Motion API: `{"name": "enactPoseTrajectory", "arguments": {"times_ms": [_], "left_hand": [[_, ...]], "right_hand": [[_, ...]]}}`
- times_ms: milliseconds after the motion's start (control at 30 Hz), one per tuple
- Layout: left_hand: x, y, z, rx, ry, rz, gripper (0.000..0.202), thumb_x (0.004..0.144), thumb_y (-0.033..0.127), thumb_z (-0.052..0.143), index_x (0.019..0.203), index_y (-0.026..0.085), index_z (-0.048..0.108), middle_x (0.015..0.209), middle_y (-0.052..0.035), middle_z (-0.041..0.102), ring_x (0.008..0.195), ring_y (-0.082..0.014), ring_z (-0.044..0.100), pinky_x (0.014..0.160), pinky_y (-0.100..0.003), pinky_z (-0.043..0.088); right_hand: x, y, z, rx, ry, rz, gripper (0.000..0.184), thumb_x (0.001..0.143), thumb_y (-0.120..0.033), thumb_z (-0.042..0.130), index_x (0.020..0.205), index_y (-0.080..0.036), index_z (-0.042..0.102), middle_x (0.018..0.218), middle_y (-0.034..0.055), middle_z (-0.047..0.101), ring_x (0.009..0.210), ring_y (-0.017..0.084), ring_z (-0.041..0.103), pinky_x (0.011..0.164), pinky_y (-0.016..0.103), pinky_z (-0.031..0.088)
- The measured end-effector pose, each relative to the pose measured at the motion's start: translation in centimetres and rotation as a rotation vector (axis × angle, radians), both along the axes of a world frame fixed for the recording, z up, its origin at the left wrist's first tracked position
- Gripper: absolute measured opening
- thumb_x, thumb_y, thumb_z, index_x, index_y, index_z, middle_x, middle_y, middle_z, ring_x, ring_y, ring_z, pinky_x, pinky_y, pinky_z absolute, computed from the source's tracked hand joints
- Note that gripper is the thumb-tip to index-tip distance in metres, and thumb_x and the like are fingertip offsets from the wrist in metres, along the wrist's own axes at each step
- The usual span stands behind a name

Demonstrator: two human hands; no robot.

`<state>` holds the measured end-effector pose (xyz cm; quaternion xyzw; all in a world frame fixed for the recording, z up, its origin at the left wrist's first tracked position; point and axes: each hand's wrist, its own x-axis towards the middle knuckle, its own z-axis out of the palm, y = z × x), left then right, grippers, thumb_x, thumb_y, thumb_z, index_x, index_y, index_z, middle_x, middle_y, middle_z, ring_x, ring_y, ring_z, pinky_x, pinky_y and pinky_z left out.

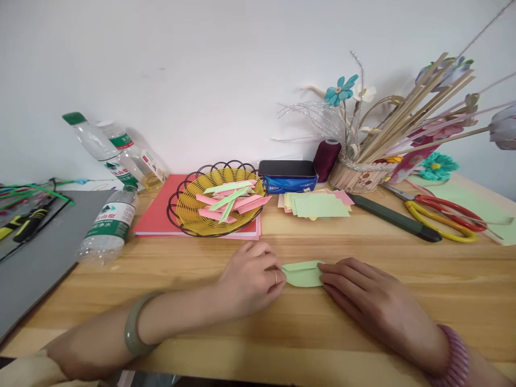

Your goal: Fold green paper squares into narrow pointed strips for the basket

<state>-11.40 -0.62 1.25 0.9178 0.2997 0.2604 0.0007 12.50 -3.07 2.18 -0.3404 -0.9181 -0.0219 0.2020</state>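
A small piece of light green paper (303,274) lies on the wooden table between my hands, its far edge folded over toward me. My left hand (253,277), with a ring on one finger, is closed on the paper's left end. At the right end, the fingers of my right hand (368,301) are pressed together on the paper; the thumb is mostly hidden. Just beyond, a stack of green, pink and yellow paper slips (320,205) rests on the table. Folded pink and green paper strips (229,201) fill a yellow woven basket (189,215) at the back left.
Red paper sheets (151,215) lie under the basket. Plastic bottles (110,223) stand and lean at the left. At the back are a blue packet (288,184), a thread spool (326,158) and a holder with sticks (360,177). A dark green cutter (397,217) and scissors (443,215) lie right.
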Motion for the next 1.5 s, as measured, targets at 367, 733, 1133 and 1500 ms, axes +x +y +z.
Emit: {"name": "enactPoseTrajectory", "arguments": {"times_ms": [367, 733, 1133, 1500], "left_hand": [[0.1, -0.1, 0.0, 0.182, 0.052, -0.022, 0.02, 0.085, 0.02, 0.052, 0.067, 0.017, 0.062, 0.064, 0.0005, 0.06, 0.073, -0.0138, 0.049, 0.064, -0.028, 0.034], [0.6, -0.4, 0.2, 0.047, 0.008, 0.008, 0.019, 0.084, 0.023, 0.052, 0.07, 0.018, 0.064, 0.066, -0.0004, 0.059, 0.072, -0.0155, 0.047, 0.064, -0.03, 0.036], [1.5, -0.5, 1.7, -0.549, -0.062, 0.263, 0.005, 0.075, 0.019, 0.064, 0.07, 0.019, 0.064, 0.068, 0.0027, 0.063, 0.076, -0.0154, 0.05, 0.068, -0.027, 0.041], [1.1, -0.4, 0.1, -0.17, 0.073, 0.115, 0.014, 0.086, 0.021, 0.052, 0.089, 0.025, 0.066, 0.074, -0.0011, 0.058, 0.076, -0.0169, 0.044, 0.066, -0.029, 0.038]], "right_hand": [[0.3, 0.5, 0.1, -0.013, -0.007, 0.036, 0.016, 0.089, -0.019, 0.044, 0.096, -0.015, 0.058, 0.088, 0.0068, 0.064, 0.082, 0.018, 0.057, 0.071, 0.033, 0.049], [0.1, 0.9, 0.0, -0.262, 0.087, -0.033, 0.016, 0.09, -0.02, 0.041, 0.089, -0.019, 0.057, 0.093, 0.0061, 0.059, 0.086, 0.017, 0.055, 0.072, 0.032, 0.047], [-0.9, 1.5, 0.1, -0.594, 0.172, -0.213, 0.021, 0.09, -0.028, 0.036, 0.08, -0.02, 0.053, 0.087, 0.0046, 0.054, 0.079, 0.017, 0.053, 0.072, 0.034, 0.043], [-1.9, 1.1, -0.6, -0.308, 0.057, -0.299, 0.018, 0.088, -0.023, 0.036, 0.076, -0.018, 0.048, 0.078, 0.0048, 0.051, 0.068, 0.017, 0.052, 0.062, 0.034, 0.045]]}}
